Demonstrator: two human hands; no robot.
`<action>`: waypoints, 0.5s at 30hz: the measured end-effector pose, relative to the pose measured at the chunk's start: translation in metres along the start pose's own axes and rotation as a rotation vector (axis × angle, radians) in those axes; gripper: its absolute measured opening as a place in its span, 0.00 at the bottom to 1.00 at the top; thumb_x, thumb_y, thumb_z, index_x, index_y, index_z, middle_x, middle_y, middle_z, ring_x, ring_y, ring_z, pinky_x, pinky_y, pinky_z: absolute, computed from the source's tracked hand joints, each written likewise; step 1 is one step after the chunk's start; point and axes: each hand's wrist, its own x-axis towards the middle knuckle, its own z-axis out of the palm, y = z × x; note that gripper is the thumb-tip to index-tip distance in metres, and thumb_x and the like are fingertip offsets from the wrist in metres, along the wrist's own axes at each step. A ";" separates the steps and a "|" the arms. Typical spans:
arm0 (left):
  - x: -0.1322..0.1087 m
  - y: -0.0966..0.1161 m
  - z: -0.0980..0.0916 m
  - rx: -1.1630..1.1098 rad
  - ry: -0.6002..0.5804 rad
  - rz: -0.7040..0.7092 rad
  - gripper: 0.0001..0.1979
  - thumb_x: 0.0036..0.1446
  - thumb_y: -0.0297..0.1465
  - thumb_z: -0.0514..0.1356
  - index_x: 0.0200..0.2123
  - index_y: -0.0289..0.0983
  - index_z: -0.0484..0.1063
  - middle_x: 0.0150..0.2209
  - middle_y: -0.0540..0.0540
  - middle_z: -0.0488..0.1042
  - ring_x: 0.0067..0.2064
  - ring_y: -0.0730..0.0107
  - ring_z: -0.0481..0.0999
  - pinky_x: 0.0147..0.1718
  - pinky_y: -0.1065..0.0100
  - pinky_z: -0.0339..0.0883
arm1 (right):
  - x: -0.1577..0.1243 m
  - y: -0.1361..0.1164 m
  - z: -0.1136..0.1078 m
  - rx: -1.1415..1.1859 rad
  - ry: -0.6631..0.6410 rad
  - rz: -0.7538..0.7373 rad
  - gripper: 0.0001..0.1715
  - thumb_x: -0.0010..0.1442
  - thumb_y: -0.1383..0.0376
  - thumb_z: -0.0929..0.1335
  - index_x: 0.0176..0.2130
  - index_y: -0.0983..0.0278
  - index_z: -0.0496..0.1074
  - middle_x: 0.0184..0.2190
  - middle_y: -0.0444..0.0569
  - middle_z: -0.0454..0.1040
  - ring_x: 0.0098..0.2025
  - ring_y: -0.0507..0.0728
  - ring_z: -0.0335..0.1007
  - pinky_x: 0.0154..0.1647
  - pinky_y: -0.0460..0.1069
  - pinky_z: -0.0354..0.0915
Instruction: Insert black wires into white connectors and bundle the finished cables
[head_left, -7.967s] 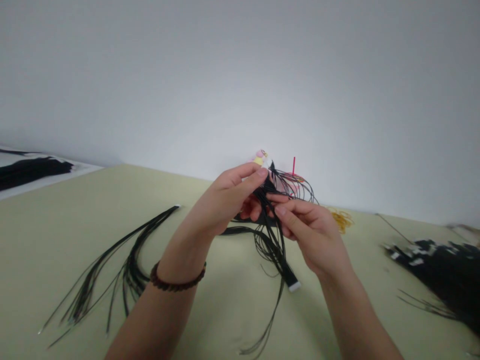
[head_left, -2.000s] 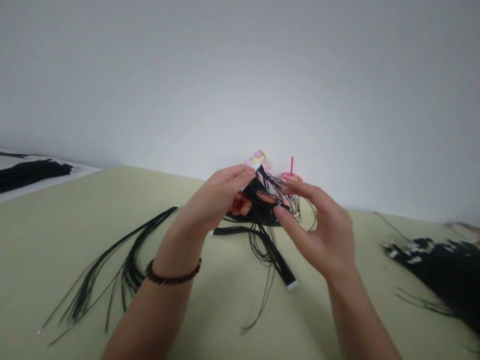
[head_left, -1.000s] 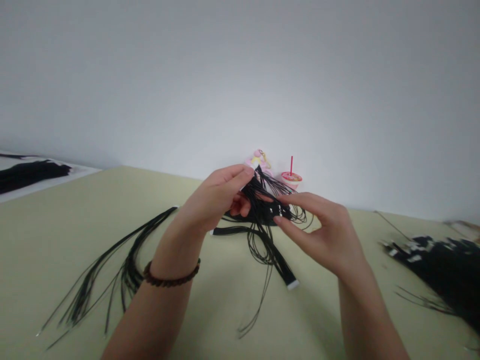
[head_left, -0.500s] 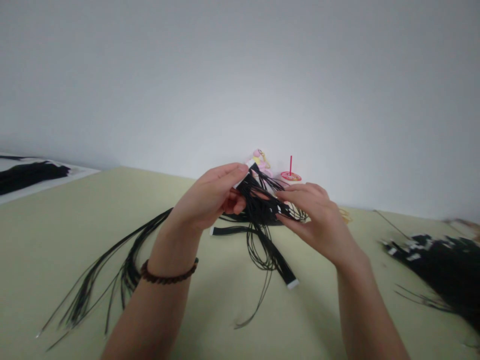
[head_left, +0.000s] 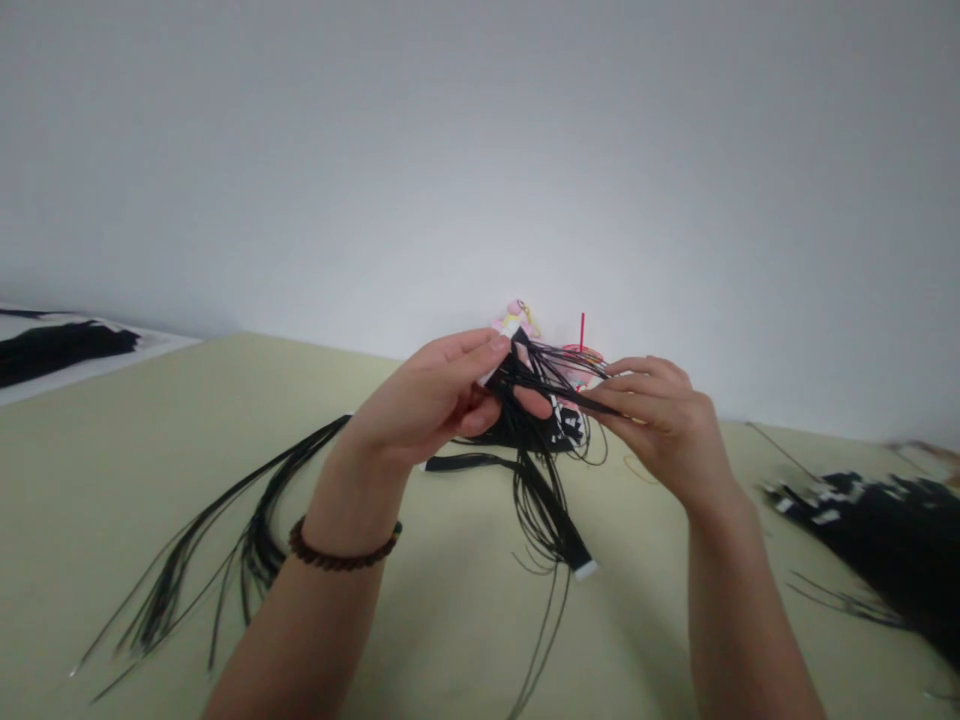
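Observation:
My left hand (head_left: 450, 390), with a beaded bracelet at the wrist, pinches the white connector end of a black wire harness (head_left: 534, 372). Thin black wires fan out from that end toward the right and downward. Some of them are gripped between the thumb and fingers of my right hand (head_left: 660, 415) and pulled fairly straight. Other wires hang in loops below the hands. Just beneath, more black harnesses with white connectors lie on the table, one flat strip (head_left: 559, 515) ending in a white connector. My right fingertips hide part of the wires.
Loose black wires (head_left: 259, 520) spread over the pale green table (head_left: 97, 480) at left. A heap of black harnesses (head_left: 885, 540) lies at right. Another black bundle (head_left: 67, 350) rests on white sheeting at far left. Behind my hands are a pink toy (head_left: 517, 310) and a red stick (head_left: 582, 330).
My right hand has moved right, away from my left, drawing wires out straighter between them. The hanging loops have shifted right and reach lower. My left hand has moved slightly right.

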 end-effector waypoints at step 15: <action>0.004 -0.003 -0.008 -0.129 0.035 0.001 0.09 0.63 0.35 0.56 0.35 0.34 0.65 0.26 0.45 0.78 0.15 0.86 0.59 0.13 0.82 0.48 | 0.006 -0.056 -0.022 0.381 0.198 0.131 0.09 0.55 0.75 0.70 0.36 0.63 0.77 0.26 0.43 0.76 0.26 0.49 0.69 0.28 0.45 0.65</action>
